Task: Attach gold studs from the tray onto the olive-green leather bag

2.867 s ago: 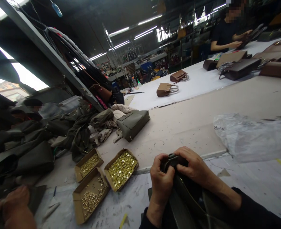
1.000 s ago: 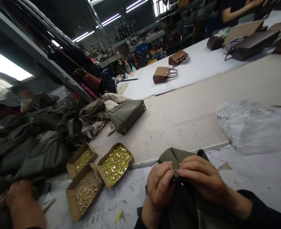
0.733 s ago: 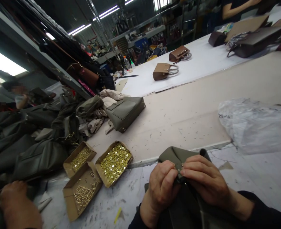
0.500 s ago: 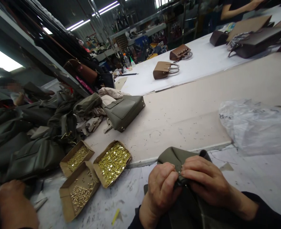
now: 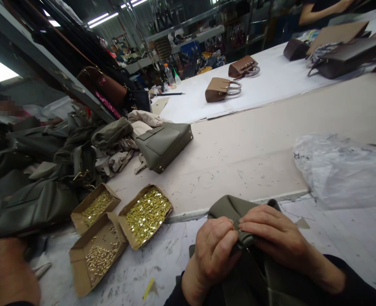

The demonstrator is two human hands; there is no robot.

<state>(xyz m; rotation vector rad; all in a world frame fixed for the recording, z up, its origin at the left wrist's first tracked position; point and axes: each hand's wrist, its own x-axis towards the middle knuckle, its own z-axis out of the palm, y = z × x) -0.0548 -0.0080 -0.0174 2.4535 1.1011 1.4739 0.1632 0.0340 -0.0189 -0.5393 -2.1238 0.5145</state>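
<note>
A dark olive-green bag (image 5: 229, 207) lies at the front edge of the table, its lower part falling toward me. My left hand (image 5: 215, 250) is closed on its folded edge, fingers curled and knuckles up. Right beside it, my right hand (image 5: 275, 236) grips the same edge, with its fingertips close to the left ones. The thumbs and whatever is under the fingers are hidden. To the left stand card trays: one of gold-coloured studs (image 5: 148, 214), one of small copper-coloured pieces (image 5: 101, 257) and a smaller one of gold-coloured pieces (image 5: 97, 208).
A finished-looking olive bag (image 5: 164, 144) lies beyond the trays, near a heap of olive bags (image 5: 38, 204). A co-worker's arm (image 5: 11, 272) reaches in at lower left. Clear plastic (image 5: 343, 170) lies at right. Brown handbags (image 5: 219, 90) sit on the far white table.
The view has shifted slightly, so the trays and co-worker's arm sit further left. Both my hands keep their hold on the bag edge, the right fingers moved marginally.
</note>
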